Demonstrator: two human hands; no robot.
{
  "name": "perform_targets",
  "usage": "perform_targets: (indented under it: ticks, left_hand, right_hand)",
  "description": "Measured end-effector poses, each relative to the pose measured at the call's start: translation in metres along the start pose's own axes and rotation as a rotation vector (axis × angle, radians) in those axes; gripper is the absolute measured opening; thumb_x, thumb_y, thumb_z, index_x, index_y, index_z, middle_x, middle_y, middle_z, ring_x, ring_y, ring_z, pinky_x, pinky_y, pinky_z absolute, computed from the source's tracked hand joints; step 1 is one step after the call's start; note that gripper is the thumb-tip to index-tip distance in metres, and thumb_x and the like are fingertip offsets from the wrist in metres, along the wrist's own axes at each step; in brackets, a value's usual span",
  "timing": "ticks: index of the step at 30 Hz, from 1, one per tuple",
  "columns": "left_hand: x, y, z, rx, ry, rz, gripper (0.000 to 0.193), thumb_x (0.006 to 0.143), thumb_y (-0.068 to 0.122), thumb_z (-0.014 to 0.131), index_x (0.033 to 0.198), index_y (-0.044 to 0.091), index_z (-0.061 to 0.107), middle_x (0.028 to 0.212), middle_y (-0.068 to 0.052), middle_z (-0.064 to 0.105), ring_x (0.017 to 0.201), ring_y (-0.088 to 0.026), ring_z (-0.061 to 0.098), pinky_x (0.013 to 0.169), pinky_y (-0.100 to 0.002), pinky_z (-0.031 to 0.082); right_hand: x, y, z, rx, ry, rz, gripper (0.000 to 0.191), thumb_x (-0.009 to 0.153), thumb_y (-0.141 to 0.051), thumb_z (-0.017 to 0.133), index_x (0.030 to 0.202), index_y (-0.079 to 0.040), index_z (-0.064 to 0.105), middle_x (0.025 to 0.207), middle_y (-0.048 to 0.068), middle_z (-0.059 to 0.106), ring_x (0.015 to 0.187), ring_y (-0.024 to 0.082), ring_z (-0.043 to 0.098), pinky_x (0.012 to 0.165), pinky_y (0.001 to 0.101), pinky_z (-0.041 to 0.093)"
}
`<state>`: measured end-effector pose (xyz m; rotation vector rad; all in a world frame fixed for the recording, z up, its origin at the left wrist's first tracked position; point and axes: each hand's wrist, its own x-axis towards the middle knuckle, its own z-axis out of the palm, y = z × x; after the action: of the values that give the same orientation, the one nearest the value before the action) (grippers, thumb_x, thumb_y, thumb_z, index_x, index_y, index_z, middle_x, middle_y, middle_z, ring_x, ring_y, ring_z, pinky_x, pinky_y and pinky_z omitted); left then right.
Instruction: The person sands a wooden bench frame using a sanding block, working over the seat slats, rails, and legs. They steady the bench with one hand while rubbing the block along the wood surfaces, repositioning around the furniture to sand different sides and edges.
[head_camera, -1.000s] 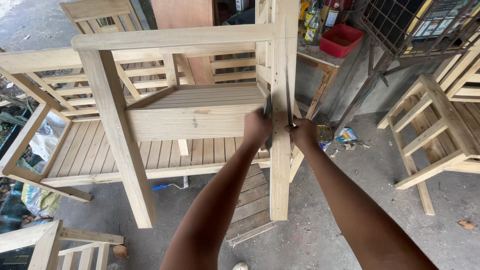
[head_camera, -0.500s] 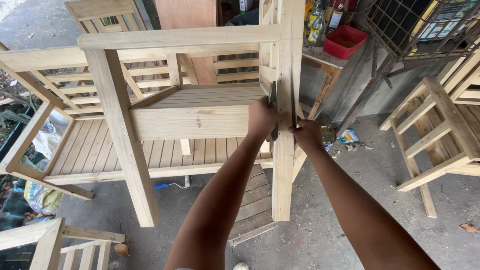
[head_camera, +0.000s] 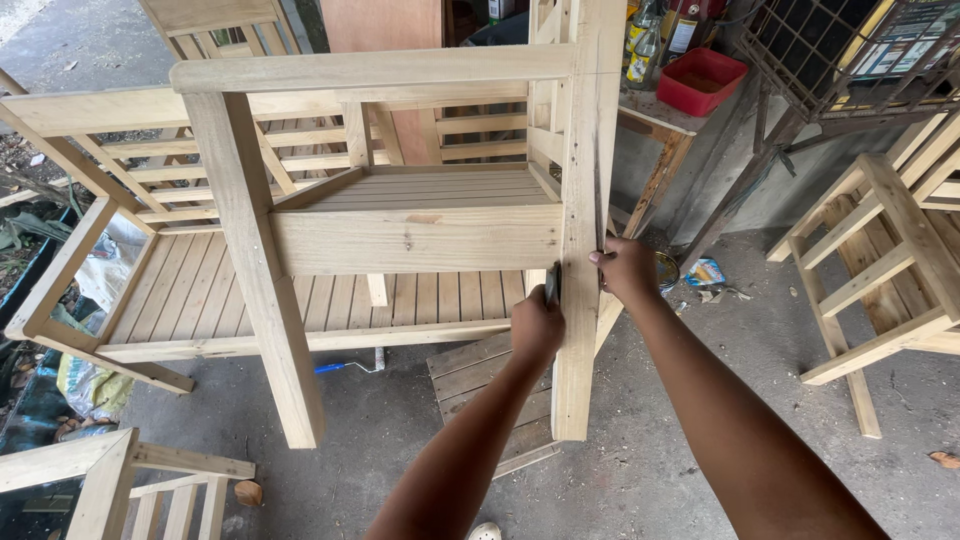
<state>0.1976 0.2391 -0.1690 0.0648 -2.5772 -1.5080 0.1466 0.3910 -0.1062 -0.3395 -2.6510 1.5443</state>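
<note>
An unfinished wooden chair (head_camera: 400, 235) lay tipped on the floor, legs toward the camera. The left hand (head_camera: 536, 325) was clenched on a thin dark tool (head_camera: 552, 285) against the right leg (head_camera: 580, 300); the right hand (head_camera: 625, 270) gripped that leg's far edge, apparently mid-scraping, needing steady bracing.

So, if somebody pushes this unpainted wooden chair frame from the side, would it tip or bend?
The chair frame probably stays stiff: thick posts and rails. It looks heavy, so sliding seems likelier than tipping. Both hands, left hand and right hand, steady one leg.
</note>
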Motion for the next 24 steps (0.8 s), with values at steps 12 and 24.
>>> perform_targets:
  ticks: [12, 24]
  left_hand:
    - [0.109, 0.120, -0.019, -0.020, 0.255, 0.365, 0.016, 0.090, 0.004, 0.055, 0.096, -0.005, 0.066, 0.076, -0.027, 0.070, 0.070, -0.044, 0.071, 0.062, -0.049, 0.058]
    - [0.072, 0.080, -0.066, -0.420, 0.297, 0.171, 0.027, 0.094, 0.005, 0.054, 0.116, -0.003, 0.067, 0.077, -0.022, 0.074, 0.065, -0.028, 0.076, 0.057, -0.041, 0.059]
  right_hand:
    - [0.001, -0.001, -0.001, 0.061, 0.035, -0.061, 0.036, 0.087, -0.012, 0.077, 0.123, -0.012, 0.073, 0.074, 0.002, 0.071, 0.058, 0.012, 0.069, 0.047, 0.0274, 0.061]
    - [0.004, -0.022, -0.011, -0.297, -0.001, -0.197, 0.030, 0.091, -0.021, 0.076, 0.116, -0.006, 0.076, 0.090, 0.012, 0.079, 0.076, 0.016, 0.074, 0.071, 0.0333, 0.057]
